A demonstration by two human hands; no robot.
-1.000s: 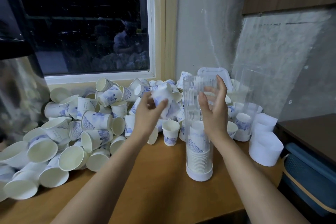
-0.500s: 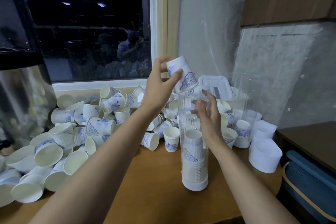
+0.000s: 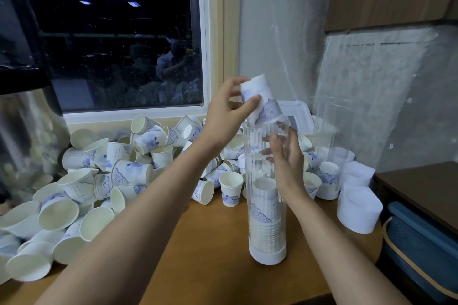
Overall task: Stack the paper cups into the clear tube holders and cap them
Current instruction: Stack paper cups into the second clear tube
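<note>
Pinching an upside-down paper cup [image 3: 262, 104] tilted at the open mouth of the clear tube [image 3: 266, 208], the left hand [image 3: 223, 116] hovers while the right hand [image 3: 287, 163] grips that upright, partly filled tube on the table [image 3: 198, 255].

Dark window [image 3: 119, 44], wooden table [image 3: 210, 242], blue bin [image 3: 418, 242] at right

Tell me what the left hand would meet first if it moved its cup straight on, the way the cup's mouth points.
Probably the tube's top rim: the left hand's tilted cup is at it. If it clears the rim, the stack inside comes next; depth is unclear.
</note>
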